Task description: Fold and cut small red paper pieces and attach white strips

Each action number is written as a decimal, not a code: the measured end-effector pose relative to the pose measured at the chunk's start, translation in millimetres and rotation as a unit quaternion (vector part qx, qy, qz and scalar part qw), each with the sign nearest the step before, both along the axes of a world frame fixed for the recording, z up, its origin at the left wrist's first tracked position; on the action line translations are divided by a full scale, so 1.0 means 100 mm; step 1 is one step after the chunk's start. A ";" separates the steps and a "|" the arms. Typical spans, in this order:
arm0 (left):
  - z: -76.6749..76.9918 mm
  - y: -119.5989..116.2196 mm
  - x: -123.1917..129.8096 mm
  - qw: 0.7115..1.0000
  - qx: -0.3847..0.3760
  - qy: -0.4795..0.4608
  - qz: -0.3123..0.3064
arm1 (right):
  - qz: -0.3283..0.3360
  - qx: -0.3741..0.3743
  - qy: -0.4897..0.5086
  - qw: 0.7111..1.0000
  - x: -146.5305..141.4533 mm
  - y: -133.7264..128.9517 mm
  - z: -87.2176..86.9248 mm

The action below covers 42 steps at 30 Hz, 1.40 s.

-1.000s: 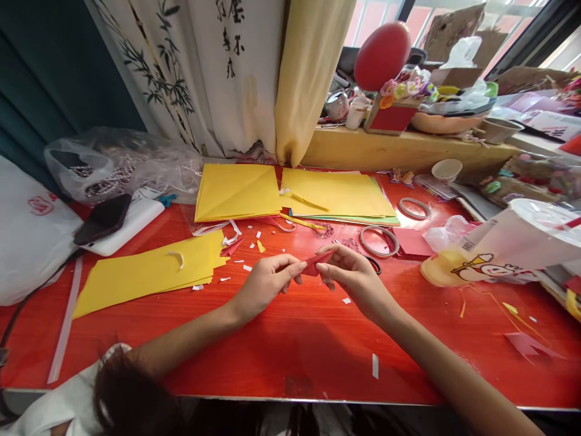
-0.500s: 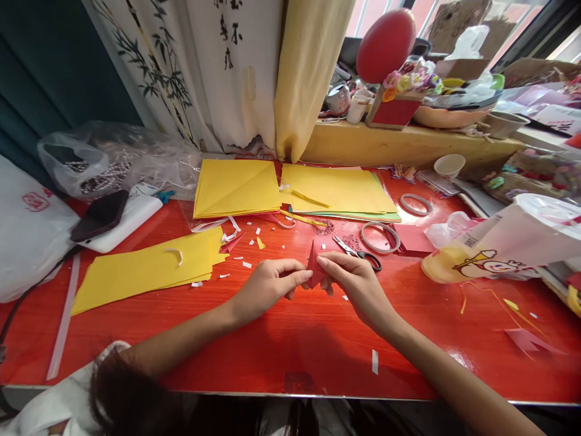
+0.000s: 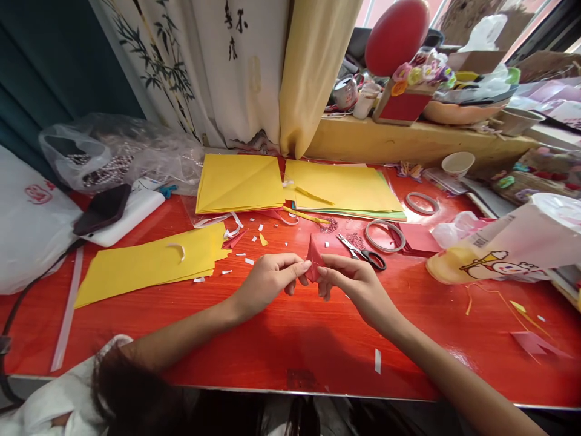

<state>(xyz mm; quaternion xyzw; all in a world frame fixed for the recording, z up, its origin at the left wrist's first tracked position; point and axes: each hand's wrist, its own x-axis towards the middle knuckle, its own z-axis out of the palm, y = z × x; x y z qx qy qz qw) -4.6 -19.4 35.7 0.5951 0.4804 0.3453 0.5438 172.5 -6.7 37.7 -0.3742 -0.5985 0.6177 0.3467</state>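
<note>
— How many hands in the head view?
— Two, both bare: left hand [image 3: 270, 278] and right hand [image 3: 358, 284].
— Holding what?
— One piece of folded red paper [image 3: 314, 257], pinched between thumb and fingers on both sides. Rises to a sharp upright point, with a crease down the middle.
— Whereabouts?
— Over the middle of the glossy red table [image 3: 272, 351], just left of one pair of scissors [image 3: 358, 253] with metal blades and black handles.
— And yellow paper [image 3: 240, 184]?
— In three flat, smooth piles: two side by side at the back, plus one long pile [image 3: 140, 269] to the left, topped with one curled white strip [image 3: 181, 251].
— Round things?
— Two thin pale rings [image 3: 385, 249], lying flat to the right, near one stack of red sheets [image 3: 417, 239].
— Cups on the right?
— One large, with a printed snowman [image 3: 490, 266]; one small, white and plain.
— Far left?
— One clear, crinkled bag [image 3: 177, 163] of shiny beads, and one black phone [image 3: 102, 209] with rounded corners.
</note>
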 end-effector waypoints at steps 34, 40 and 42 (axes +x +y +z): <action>-0.01 0.00 0.01 0.989 0.124 0.072 0.025 | -0.050 -0.055 0.026 0.997 -0.03 0.00 -0.11; -0.03 -0.03 0.02 0.990 0.130 0.055 0.027 | -0.067 -0.048 0.044 0.996 -0.03 0.00 -0.16; -0.03 -0.03 0.02 0.990 0.131 0.046 0.028 | -0.071 -0.042 0.045 0.996 -0.04 -0.01 -0.18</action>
